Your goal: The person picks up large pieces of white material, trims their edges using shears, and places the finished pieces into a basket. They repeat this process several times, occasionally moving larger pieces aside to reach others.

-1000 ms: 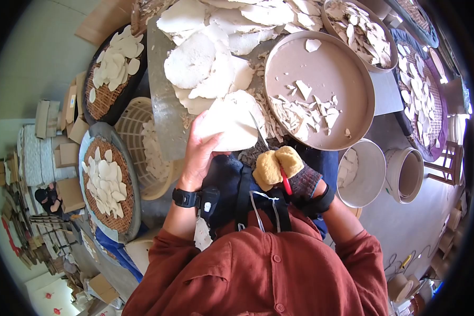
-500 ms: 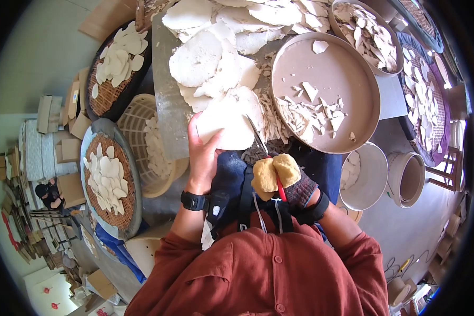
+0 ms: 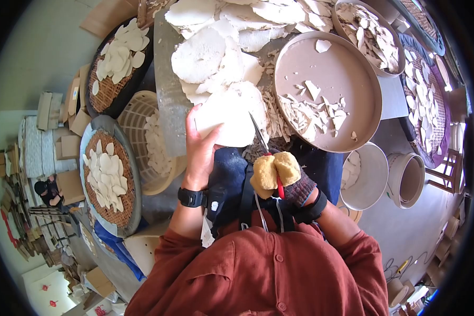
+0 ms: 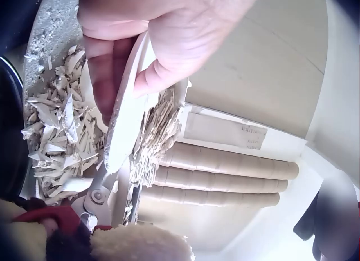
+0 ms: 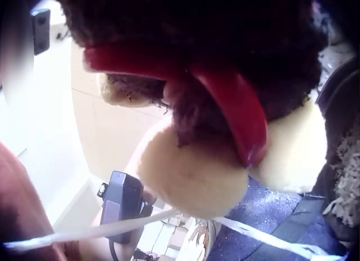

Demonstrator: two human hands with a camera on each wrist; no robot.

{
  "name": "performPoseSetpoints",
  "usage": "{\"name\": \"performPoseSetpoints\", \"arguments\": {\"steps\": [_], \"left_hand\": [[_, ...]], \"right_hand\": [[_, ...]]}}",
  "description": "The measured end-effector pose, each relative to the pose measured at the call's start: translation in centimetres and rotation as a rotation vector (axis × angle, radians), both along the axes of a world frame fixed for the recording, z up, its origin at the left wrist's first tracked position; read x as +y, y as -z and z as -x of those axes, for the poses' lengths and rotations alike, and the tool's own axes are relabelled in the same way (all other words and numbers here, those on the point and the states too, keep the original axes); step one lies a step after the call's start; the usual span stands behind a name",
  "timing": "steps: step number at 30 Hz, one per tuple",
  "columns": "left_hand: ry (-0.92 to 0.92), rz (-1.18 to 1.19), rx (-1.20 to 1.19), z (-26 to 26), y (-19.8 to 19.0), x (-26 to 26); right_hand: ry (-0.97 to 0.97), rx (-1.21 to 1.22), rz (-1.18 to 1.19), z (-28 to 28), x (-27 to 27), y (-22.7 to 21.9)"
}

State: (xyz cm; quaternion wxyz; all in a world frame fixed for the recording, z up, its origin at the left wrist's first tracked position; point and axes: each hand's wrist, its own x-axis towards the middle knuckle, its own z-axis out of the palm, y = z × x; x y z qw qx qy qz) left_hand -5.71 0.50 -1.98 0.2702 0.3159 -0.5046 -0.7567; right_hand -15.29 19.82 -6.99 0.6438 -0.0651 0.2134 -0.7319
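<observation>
In the head view my bare left hand (image 3: 199, 152) grips a white, flat, brittle-looking sheet (image 3: 226, 126), thumb on top and fingers beneath. The left wrist view shows that sheet (image 4: 125, 120) edge-on, pinched between thumb and fingers. My right hand (image 3: 301, 190), in a dark knitted glove, holds red-handled scissors (image 3: 257, 131). Yellow foam pieces (image 3: 285, 167) sit around the handles. The scissor blades reach up to the sheet's right edge; their pivot (image 4: 97, 196) shows just below it in the left wrist view. Close up, a red handle (image 5: 239, 114) curves around the gloved fingers.
Stacked white sheets (image 3: 200, 55) and loose scraps (image 3: 279, 113) lie on the metal table (image 3: 168, 95). A wide round tray (image 3: 347, 68) holds fragments on the right. A slatted basket (image 3: 134, 118) stands left, a white bucket (image 3: 374, 176) right. Another person (image 3: 48, 192) is far left.
The scissors have swung from standing beside the sheet's right edge to overlapping it. My right hand has shifted slightly left. The left hand keeps its grip while the whole view shifts a little.
</observation>
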Motion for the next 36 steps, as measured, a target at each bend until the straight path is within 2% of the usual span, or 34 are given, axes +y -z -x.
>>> {"name": "performPoseSetpoints", "arguments": {"steps": [3,6,9,12,15,16,17,19,20,22,25,27,28,30,33,36], "left_hand": [[-0.012,-0.01,-0.008,0.3,-1.2,0.2],[-0.032,0.014,0.097,0.8,-0.8,-0.3],[0.039,-0.026,0.087,0.3,-0.9,-0.6],[0.087,-0.031,0.225,-0.2,-1.5,-1.2],[0.167,0.106,0.164,-0.5,-3.0,-1.6],[0.208,0.174,0.253,-1.1,-1.8,-2.5],[0.175,0.161,0.27,-1.3,-1.8,-2.8],[0.11,0.133,0.305,-1.7,-1.9,-3.2],[0.045,0.115,0.314,-2.0,-2.1,-3.7],[-0.051,0.448,0.201,-2.3,-1.9,-4.6],[-0.136,0.83,-0.015,-2.2,-2.0,-3.9],[-0.138,1.027,-0.095,-2.2,-1.3,-3.4],[-0.129,1.068,-0.114,-2.1,-1.1,-3.0],[-0.117,1.062,-0.112,-1.8,-1.1,-1.9],[-0.104,1.06,-0.103,-1.9,-0.6,-1.6],[-0.081,1.013,-0.089,-1.9,-0.3,-1.6]], "right_hand": [[-0.098,-0.014,0.086,0.6,0.1,1.0],[-0.098,0.969,0.001,1.0,1.0,2.2],[-0.114,0.324,0.057,1.3,1.2,1.7],[-0.136,-0.022,0.117,1.3,1.5,2.5],[-0.19,-0.649,-0.059,1.2,1.2,2.2],[-0.199,-0.175,-0.132,1.4,1.4,1.1],[-0.199,0.299,-0.199,1.9,1.9,-0.6],[-0.197,0.775,-0.239,2.3,2.6,-1.3],[-0.203,0.776,-0.22,2.4,3.0,-1.0],[-0.113,-0.043,-0.081,1.2,3.4,1.2],[-0.143,-0.403,-0.068,-0.5,2.9,2.8],[-0.154,-0.549,0.079,-1.2,1.6,3.9],[-0.136,-0.378,0.124,-1.1,1.0,3.7],[-0.113,-0.298,0.144,-0.9,0.7,3.7],[-0.112,-0.583,0.079,-1.0,0.5,4.0],[-0.106,-0.639,-0.005,-1.5,0.4,6.3]]}}
